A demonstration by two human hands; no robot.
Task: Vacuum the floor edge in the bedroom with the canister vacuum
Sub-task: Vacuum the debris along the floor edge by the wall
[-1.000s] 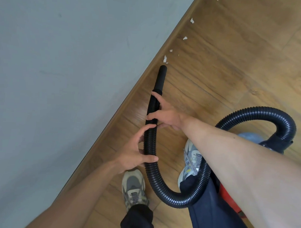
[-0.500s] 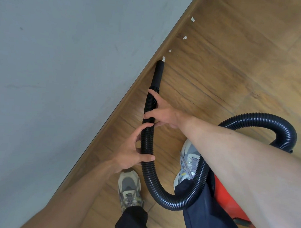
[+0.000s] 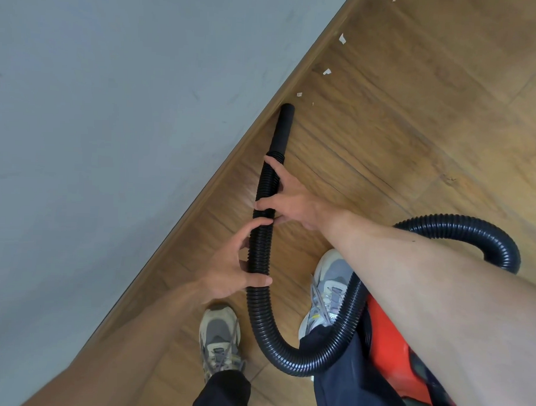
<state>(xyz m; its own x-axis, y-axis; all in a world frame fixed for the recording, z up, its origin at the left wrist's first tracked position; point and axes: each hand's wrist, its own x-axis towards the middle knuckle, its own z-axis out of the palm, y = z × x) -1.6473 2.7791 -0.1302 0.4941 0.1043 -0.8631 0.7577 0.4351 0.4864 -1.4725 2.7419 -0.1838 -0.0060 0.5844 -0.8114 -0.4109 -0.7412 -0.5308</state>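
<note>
- Hose (image 3: 258, 312): black and ribbed, with both of your hands on its straight stretch.
- Your left grip (image 3: 231, 270) wraps the hose from the wall side, fingers curled round it and thumb across the front.
- Your right grip (image 3: 291, 200) sits just ahead of the left one. Its thumb is closed over the hose and one finger lies along the hose toward the tip.
- Nozzle (image 3: 282, 130): a smooth black tube straight ahead of the right grip, its end at the foot of the skirting board (image 3: 199, 206).
- Paper scraps (image 3: 327, 72): white bits on the wooden floor (image 3: 415, 132) beyond the nozzle, strung along the edge. The nearest scrap (image 3: 299, 94) lies just past the tip, not touching it.
- Behind the left grip the hose loops down between your left shoe (image 3: 219, 337) and right shoe (image 3: 330, 284). It then passes under your right forearm and arches out to the right.
- Vacuum body (image 3: 386, 337): red, below your right forearm and mostly hidden.
- Wall (image 3: 112, 106): grey, to the left of both grips.
</note>
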